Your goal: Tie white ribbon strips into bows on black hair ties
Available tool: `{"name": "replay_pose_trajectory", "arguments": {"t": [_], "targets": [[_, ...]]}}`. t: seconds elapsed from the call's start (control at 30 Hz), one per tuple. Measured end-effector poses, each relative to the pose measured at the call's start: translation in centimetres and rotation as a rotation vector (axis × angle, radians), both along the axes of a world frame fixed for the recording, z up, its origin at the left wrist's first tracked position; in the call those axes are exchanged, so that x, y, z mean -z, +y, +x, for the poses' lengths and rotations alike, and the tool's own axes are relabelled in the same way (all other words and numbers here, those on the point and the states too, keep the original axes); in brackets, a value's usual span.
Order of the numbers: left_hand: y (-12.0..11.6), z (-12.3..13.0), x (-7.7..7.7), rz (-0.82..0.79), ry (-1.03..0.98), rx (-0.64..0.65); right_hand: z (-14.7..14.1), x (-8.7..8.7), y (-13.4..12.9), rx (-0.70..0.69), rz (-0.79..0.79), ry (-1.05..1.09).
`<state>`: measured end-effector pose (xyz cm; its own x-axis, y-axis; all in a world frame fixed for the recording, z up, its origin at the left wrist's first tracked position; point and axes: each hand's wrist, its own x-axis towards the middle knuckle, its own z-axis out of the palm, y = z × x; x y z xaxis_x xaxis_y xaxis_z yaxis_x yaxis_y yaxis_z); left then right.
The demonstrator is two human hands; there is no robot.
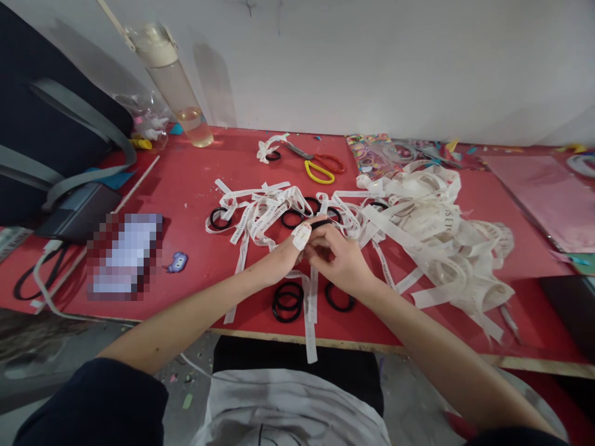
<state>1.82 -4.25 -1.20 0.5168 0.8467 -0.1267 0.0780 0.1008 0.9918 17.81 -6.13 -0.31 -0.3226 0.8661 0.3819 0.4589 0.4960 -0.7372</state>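
Observation:
My left hand (292,253), with white tape round its thumb, meets my right hand (338,255) above the middle of the red table. Between their fingers is a black hair tie (320,223), and a printed white ribbon (310,322) hangs below them past the table's front edge. Both hands are closed in a pinch. Loose black hair ties (287,302) lie just in front. Behind and to the left, printed ribbons (251,217) lie tangled with more black ties. To the right sits a large heap of wide white ribbon (432,217).
Scissors with red and yellow handles (320,172) lie behind the hands, beside a ribbon bow (267,150). A bottle (181,99) stands at the back left. On the left are a phone (125,257) and a dark bag (41,124). A colourful packet (372,155) lies at the back.

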Motion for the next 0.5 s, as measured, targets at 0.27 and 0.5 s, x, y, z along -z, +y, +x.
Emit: {"name": "replay_pose_trajectory", "arguments": {"t": [0.27, 0.5], "targets": [[0.12, -0.07, -0.27, -0.126, 0.004, 0.062, 0.56, 0.49, 0.3, 0.085, 0.342, -0.266], [0.15, 0.64, -0.03, -0.367, -0.15, -0.086, 0.4, 0.01, 0.42, 0.098, 0.642, -0.302]]}}
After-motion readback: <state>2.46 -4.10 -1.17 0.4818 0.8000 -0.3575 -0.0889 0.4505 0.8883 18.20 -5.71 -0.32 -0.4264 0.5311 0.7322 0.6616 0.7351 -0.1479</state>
